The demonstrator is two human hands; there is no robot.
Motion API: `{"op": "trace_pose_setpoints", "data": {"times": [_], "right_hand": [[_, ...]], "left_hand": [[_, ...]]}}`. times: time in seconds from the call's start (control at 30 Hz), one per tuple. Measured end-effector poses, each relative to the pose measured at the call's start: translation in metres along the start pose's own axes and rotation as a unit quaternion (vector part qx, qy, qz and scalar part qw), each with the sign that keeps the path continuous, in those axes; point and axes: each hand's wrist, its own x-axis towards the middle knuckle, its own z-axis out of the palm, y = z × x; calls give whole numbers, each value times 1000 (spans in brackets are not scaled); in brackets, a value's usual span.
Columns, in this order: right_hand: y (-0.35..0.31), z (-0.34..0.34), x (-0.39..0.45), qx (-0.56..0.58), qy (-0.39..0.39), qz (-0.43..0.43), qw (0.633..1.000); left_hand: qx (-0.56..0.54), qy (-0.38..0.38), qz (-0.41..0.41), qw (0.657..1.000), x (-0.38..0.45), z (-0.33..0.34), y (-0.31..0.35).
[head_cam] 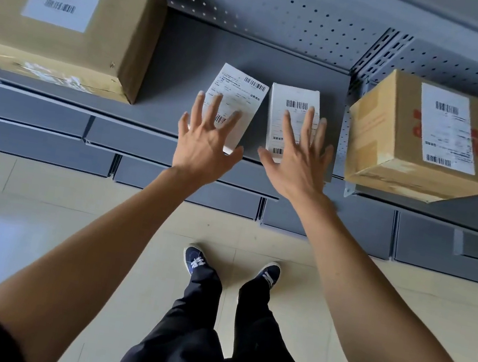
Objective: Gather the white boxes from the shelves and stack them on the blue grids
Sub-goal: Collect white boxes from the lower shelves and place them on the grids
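Observation:
Two small white boxes with barcode labels lie side by side on a grey metal shelf (185, 56). The left white box (240, 95) is turned slightly clockwise; the right white box (296, 99) lies straighter. My left hand (205, 141) is spread over the near end of the left box, fingers straight. My right hand (301, 156) is spread over the near end of the right box, fingers straight too. Neither hand curls round a box. I cannot tell whether the fingers touch the boxes. No blue grid is in view.
A large brown cardboard box (70, 13) stands on the shelf to the left, a smaller brown one (423, 138) to the right past a shelf upright (377, 52). Lower grey shelves (49, 144) step out below. My feet (269, 275) stand on a beige tiled floor.

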Motion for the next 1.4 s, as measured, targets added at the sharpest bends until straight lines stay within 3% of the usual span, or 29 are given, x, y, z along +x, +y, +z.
{"op": "trace_pose_setpoints", "data": {"times": [0.7, 0.83, 1.13, 1.4], "right_hand": [[4, 26, -16, -50, 21, -28, 998], [6, 21, -31, -7, 34, -23, 999], [39, 21, -120, 45, 131, -41, 990], [86, 4, -213, 81, 198, -25, 977]], "left_hand": [[55, 8, 27, 998, -12, 24, -7], [22, 35, 28, 999, -25, 17, -5], [-42, 156, 113, 980, -86, 18, 11], [-33, 178, 183, 966, -148, 14, 71]]}}
